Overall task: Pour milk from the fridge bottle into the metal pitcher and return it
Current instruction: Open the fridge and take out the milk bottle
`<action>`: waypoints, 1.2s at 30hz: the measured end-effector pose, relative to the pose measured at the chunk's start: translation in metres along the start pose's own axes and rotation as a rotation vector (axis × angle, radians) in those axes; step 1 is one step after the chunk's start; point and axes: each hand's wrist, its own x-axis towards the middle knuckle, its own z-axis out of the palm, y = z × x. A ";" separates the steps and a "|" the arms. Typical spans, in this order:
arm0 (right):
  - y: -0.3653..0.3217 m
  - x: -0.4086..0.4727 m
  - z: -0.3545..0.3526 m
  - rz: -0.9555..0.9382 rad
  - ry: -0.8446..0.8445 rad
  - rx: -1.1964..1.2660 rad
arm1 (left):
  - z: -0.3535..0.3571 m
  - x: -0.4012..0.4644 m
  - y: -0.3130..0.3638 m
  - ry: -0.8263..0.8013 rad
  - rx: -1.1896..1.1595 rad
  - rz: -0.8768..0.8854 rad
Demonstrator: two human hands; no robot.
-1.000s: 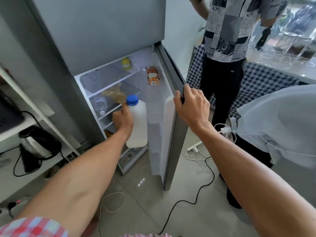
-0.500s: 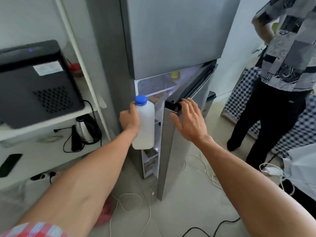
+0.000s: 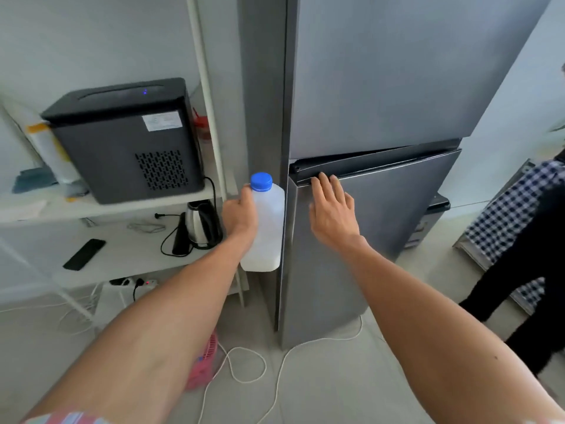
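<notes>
A white plastic milk bottle (image 3: 268,228) with a blue cap stands upright in the air, just left of the grey fridge (image 3: 382,87). My left hand (image 3: 240,214) grips it round its upper left side. My right hand (image 3: 331,214) lies with straight fingers flat against the top of the fridge's lower door (image 3: 391,228), fingertips at the dark handle strip. That door sits almost flush with the fridge body. No metal pitcher is in view.
A white shelf unit (image 3: 101,209) stands left of the fridge, bearing a black appliance (image 3: 125,139), a kettle (image 3: 201,223) and a phone (image 3: 84,254). White cables (image 3: 244,365) and a pink basket (image 3: 203,362) lie on the floor. A person in dark trousers (image 3: 526,270) stands at the right.
The bottle has come out of the fridge in my left hand. My right hand has swung the lower door from wide open to nearly closed, going from gripping its edge to pressing flat.
</notes>
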 end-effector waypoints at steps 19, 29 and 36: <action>-0.005 0.040 0.001 0.006 -0.325 0.001 | 0.013 0.002 0.014 0.034 -0.056 -0.001; -0.006 -0.014 0.020 0.282 -0.134 0.542 | 0.022 -0.010 0.025 -0.040 -0.094 -0.024; -0.017 -0.040 0.024 0.835 -0.515 1.165 | 0.033 -0.033 0.040 -0.146 -0.145 -0.012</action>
